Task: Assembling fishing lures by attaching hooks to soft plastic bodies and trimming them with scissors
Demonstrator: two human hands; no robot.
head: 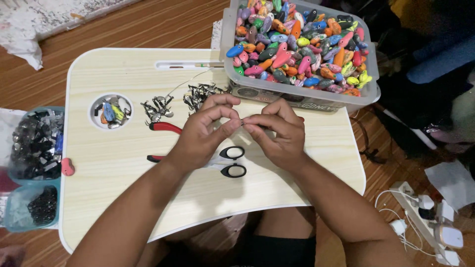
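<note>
**Small metal piece pinched between both hands over the lap table**

A pale wooden lap table (148, 198) is laid across the knees, and all the work is kept above it. At its far right corner a clear plastic bin (297, 94) is placed, filled with small lure bodies (297, 44) of many colours. At the left edge two blue tubs (29, 163) with dark metal parts are set on the floor side.

The left hand (203, 133) and the right hand (277, 133) are brought together at the middle of the table. The fingers of both are closed in a pinch on one tiny metal piece (242, 122), which is held between the thumbs and forefingers, just above the table. What kind of piece it is cannot be told, it is too small.

For good work, the piece should be held low over the table, so that it is caught if it slips. The wrists are better rested on the board.

Below the hands black-handled scissors (232, 160) are lying, and red-handled pliers (166, 127) are near the left hand. A heap of metal hooks and clips (198, 94) is behind, and a round cup hole (111, 111) holds some few parts.
</note>
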